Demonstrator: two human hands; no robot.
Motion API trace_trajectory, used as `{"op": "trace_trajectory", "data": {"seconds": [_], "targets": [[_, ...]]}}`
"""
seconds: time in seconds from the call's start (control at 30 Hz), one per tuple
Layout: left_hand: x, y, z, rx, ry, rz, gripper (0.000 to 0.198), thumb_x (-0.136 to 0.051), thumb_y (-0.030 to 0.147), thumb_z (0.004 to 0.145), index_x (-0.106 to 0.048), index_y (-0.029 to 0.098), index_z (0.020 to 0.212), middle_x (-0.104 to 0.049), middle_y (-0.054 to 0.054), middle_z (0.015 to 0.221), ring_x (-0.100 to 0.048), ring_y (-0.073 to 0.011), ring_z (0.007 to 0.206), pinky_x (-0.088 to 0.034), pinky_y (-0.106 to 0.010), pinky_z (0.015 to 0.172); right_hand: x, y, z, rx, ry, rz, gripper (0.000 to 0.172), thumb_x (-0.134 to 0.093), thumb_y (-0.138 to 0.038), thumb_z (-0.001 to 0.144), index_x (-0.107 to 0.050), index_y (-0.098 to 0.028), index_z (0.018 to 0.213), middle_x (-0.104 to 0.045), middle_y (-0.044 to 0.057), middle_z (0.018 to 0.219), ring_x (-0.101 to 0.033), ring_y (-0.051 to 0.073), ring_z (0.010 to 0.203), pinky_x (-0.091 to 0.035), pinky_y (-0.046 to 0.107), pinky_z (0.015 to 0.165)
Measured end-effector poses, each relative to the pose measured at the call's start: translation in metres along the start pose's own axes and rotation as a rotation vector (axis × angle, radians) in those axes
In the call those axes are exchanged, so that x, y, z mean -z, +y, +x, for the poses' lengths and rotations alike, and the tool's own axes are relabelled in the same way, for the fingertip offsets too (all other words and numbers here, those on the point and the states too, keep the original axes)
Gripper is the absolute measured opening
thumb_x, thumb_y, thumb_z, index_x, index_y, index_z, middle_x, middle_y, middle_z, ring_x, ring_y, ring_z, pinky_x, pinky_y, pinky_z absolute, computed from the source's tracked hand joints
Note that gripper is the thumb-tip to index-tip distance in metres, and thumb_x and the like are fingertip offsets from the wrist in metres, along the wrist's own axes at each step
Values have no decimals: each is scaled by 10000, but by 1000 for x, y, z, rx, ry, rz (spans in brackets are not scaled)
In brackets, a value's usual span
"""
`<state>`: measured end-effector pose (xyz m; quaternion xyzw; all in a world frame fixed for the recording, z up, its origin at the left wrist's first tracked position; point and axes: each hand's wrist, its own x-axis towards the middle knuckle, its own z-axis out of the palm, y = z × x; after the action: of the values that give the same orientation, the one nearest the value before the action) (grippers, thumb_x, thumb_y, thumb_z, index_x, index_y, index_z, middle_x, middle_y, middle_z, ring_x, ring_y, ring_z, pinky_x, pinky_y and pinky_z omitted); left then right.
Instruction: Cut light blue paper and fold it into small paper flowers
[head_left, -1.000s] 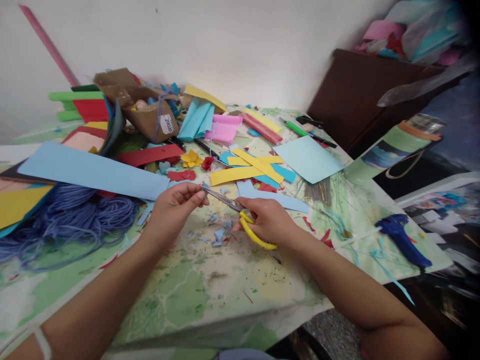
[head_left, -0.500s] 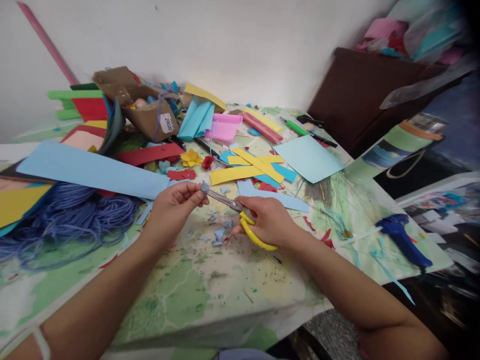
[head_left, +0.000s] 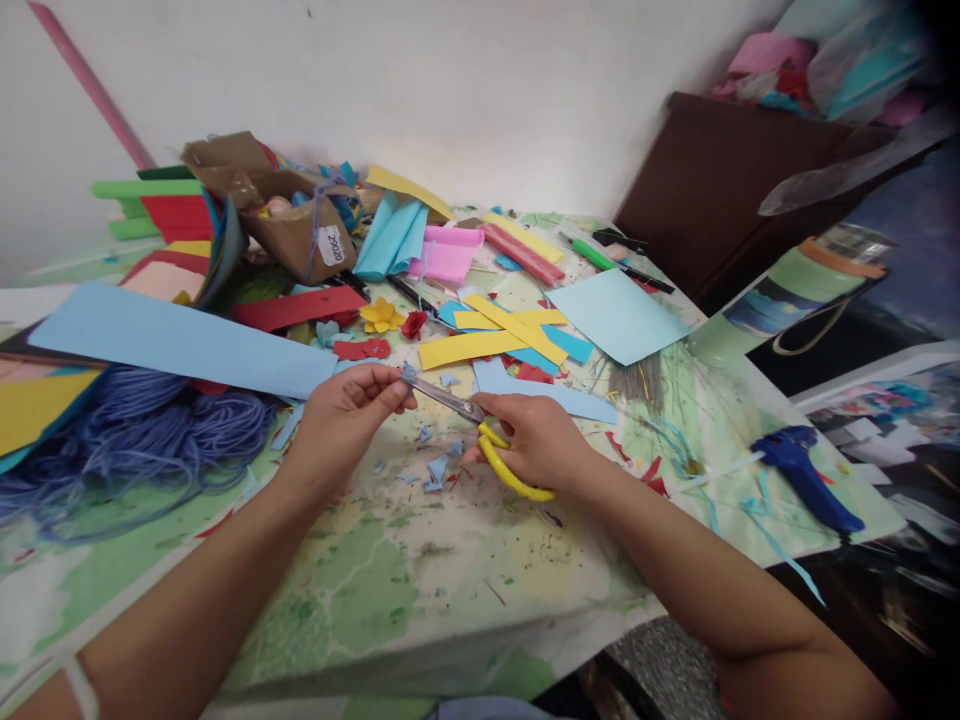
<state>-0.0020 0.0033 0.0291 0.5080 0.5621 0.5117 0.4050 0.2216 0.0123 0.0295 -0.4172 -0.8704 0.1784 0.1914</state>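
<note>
My left hand (head_left: 343, 425) pinches a small scrap of light-blue paper (head_left: 408, 372) between thumb and fingers, right at the tips of the scissor blades. My right hand (head_left: 529, 440) grips yellow-handled scissors (head_left: 446, 397), whose closed-looking steel blades point left towards that scrap. The yellow handle loop (head_left: 510, 472) hangs below my fingers. Small blue paper cuttings (head_left: 437, 472) lie on the map-printed table cover (head_left: 360, 590) beneath my hands. A long light-blue paper strip (head_left: 176, 338) ends just beyond my left hand.
Yellow paper strips (head_left: 487, 335), a light-blue paper square (head_left: 619, 315) and red paper pieces lie ahead. A tangle of blue yarn (head_left: 135, 440) sits left, a blue glue gun (head_left: 802, 475) right. A cardboard box (head_left: 292, 235) stands at the back among paper.
My hands and the scissors stay almost still. The whole view has shifted very slightly with my head.
</note>
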Motion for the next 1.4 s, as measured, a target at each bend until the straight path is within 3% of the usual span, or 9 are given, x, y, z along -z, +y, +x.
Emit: {"op": "trace_trajectory", "data": {"seconds": [0.6,0.87,1.13,1.4], "targets": [[1,2,-1,-3,-14,-23,189,-696,352,709,-662,180,779,-657,-9,682,-601,-151,664,-478,-264,666,-2,2,0,-3,20,-1,416,-603,-516,797,-622,-210,1076,-601,3,700,-432,103,548,-239,224,545],[1,-1,-1,-13,-22,-92,183,-711,333,708,-664,183,802,-639,9,654,-576,-128,645,-457,-242,643,-2,0,0,-17,9,-35,448,-599,-513,791,-611,-195,1105,-630,26,734,-471,120,576,-236,235,549],[1,1,-1,-28,-10,-48,157,-693,323,719,-654,182,777,-638,4,657,-580,-132,646,-461,-244,644,-1,-1,0,-17,26,-70,605,-607,-610,748,-602,-191,1184,-663,48,795,-529,149,630,-272,245,564],[-3,4,-3,5,-4,27,118,-656,303,740,-644,192,779,-639,5,660,-591,-143,660,-466,-254,653,-1,-1,0,-22,5,-64,575,-605,-631,746,-618,-197,1124,-644,29,752,-502,134,599,-253,239,551]]}}
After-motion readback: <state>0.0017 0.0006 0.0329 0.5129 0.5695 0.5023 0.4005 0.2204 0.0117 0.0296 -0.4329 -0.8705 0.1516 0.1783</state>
